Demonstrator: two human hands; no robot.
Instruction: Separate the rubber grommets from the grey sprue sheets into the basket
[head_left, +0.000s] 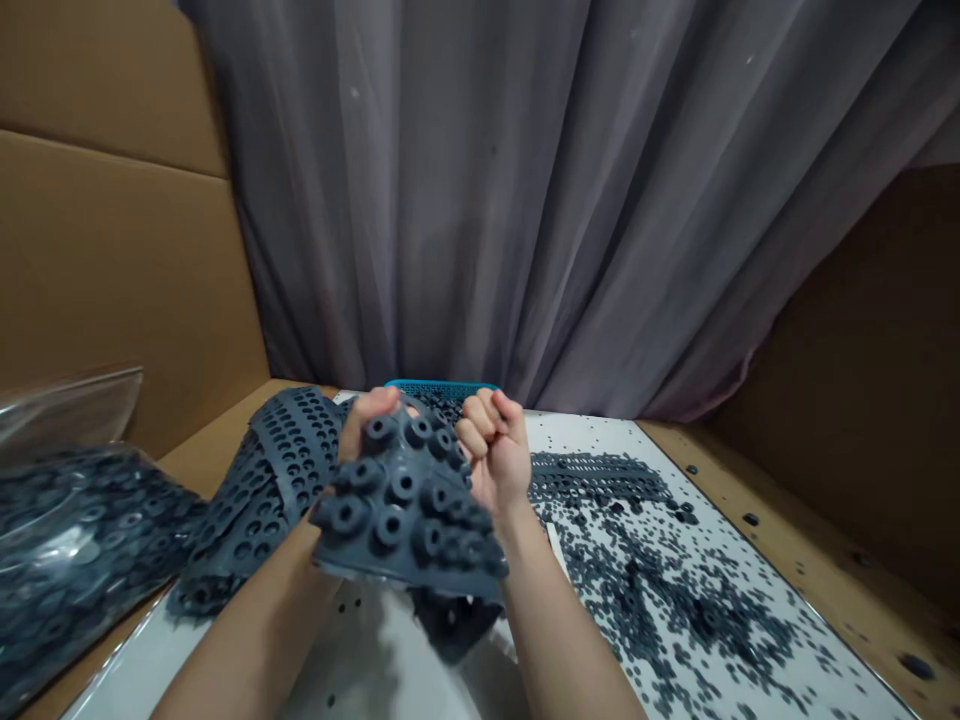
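Raised in front of me is a dark grey rubber sheet (405,490) moulded with rows of hollow round studs, bent and folded, its lower end hanging down. My left hand (367,415) is closed on the sheet's far left edge, the thumb at the top and most fingers hidden behind it. Beside the sheet's upper right edge, my right hand (496,445) is curled tightly with the thumb against the fingers. Whatever lies inside that grip, if anything, is hidden.
Perforated grey sheets (270,480) are heaped at left, beside a clear plastic bag (82,550) of studded parts. Small dark bits (675,590) litter the white tabletop (570,430) near a flat perforated strip (600,475). A blue basket (442,384) stands behind; cardboard walls (112,230) and curtain (465,200) enclose everything.
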